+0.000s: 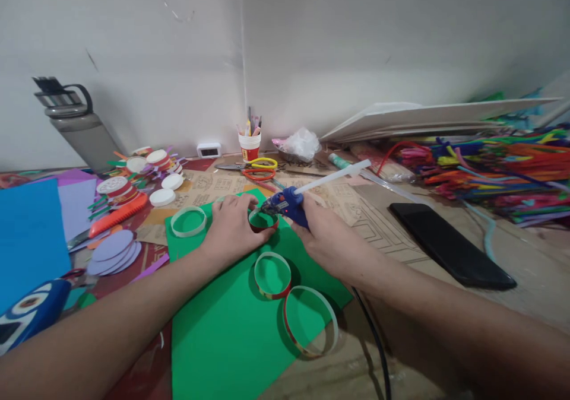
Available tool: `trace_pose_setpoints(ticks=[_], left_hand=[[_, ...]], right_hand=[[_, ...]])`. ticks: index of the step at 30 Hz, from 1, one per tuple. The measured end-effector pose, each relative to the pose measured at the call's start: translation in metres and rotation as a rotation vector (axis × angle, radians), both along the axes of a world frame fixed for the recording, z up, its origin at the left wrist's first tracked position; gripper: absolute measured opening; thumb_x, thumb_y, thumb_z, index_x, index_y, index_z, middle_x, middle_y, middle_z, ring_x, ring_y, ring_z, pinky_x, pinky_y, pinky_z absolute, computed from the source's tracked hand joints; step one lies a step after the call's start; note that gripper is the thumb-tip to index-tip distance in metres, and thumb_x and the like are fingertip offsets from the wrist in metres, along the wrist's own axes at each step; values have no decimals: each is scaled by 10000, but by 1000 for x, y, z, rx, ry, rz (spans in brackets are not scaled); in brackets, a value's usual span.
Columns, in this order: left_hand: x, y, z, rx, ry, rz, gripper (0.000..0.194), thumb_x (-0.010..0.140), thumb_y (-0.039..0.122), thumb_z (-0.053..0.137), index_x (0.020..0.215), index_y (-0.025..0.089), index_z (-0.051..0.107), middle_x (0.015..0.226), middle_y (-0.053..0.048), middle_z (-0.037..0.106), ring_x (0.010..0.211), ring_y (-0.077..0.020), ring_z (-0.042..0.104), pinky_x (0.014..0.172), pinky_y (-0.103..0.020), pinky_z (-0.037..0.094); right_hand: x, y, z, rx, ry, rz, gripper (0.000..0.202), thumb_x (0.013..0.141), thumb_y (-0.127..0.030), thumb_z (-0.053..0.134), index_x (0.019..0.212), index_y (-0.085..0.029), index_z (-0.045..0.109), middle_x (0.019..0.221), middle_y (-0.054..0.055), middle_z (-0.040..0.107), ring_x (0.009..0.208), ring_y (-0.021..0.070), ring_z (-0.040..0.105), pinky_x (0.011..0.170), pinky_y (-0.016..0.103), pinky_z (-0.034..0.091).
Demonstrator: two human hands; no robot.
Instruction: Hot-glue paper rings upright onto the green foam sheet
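My right hand (pixel 323 234) grips a blue glue gun (pixel 289 204) with a long white glue stick out of its back. The gun's nozzle is at a small red-rimmed ring (pixel 263 229), which my left hand (pixel 234 225) holds between thumb and fingers on a green foam sheet (pixel 214 340). Left of my left hand lies a white ring (pixel 188 235). Two more rings, a smaller one (pixel 288 288) and a larger one (pixel 335 329), sit nearer the front, side by side; the larger one reaches past the sheet's edge.
At the right are a black phone (pixel 452 244) and colourful pipe cleaners (pixel 503 174). Scissors (pixel 260 165) and a pencil cup (pixel 250 148) stand behind. Lilac discs (pixel 113 251), an orange cutter (pixel 118 215) and a grey bottle (pixel 84 136) are left. A black cable (pixel 376 335) runs in front.
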State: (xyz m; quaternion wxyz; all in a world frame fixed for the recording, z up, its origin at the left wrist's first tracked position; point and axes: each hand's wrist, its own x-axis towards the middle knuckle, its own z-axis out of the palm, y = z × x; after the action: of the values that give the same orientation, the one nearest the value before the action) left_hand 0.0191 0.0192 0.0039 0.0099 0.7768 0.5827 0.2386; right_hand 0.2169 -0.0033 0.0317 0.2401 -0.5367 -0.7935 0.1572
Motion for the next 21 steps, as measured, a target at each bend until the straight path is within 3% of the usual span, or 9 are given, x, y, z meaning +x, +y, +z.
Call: trace_pose_setpoints(ticks=[21], left_hand=[[0, -1, -1, 26, 16, -18, 424, 735, 551, 703, 1004, 228, 647, 1081, -66, 675, 1095, -309, 583, 965, -480, 391]], right_hand=[[-2, 2, -2, -78, 27, -17, 388, 923, -232, 502, 1305, -164, 496, 1109, 169, 684, 1143, 323, 613, 912, 410, 467]])
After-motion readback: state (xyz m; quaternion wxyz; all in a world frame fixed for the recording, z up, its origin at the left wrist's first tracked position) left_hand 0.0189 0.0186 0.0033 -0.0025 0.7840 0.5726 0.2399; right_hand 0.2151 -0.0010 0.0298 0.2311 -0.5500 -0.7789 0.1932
